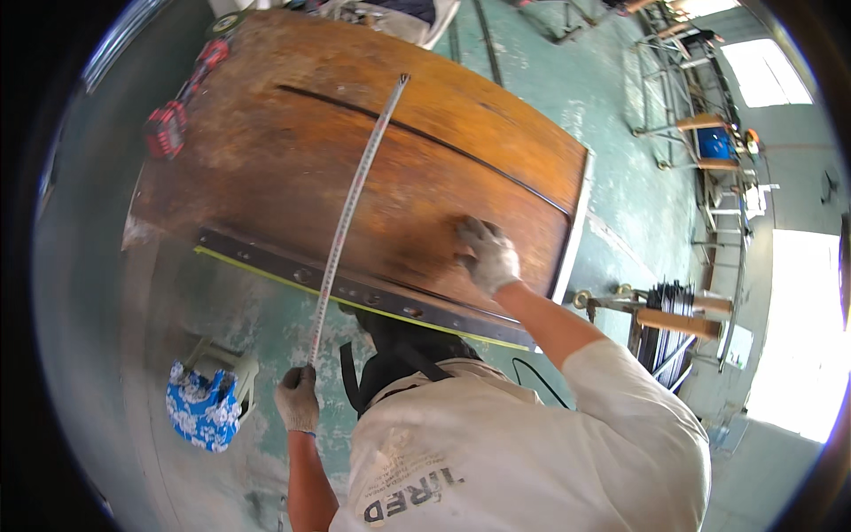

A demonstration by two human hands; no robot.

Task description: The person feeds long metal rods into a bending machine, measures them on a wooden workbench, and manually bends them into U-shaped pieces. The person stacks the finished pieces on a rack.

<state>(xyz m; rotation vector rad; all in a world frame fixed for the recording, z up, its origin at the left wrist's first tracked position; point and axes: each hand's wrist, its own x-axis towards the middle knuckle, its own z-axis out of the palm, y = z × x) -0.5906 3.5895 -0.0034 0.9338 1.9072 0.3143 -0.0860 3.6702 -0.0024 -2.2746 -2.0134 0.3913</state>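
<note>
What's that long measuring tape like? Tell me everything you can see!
The tape measure is a long, thin, pale ribbon that looks like metal, with tiny marks along it and a dark tip at the far end. It's pulled out nearly straight, slanting across the brown wooden tabletop. It passes over a thin black strip and the dark bar with holes, then past the near edge to the gloved left hand, which grips it. I can't make out its case.
</note>
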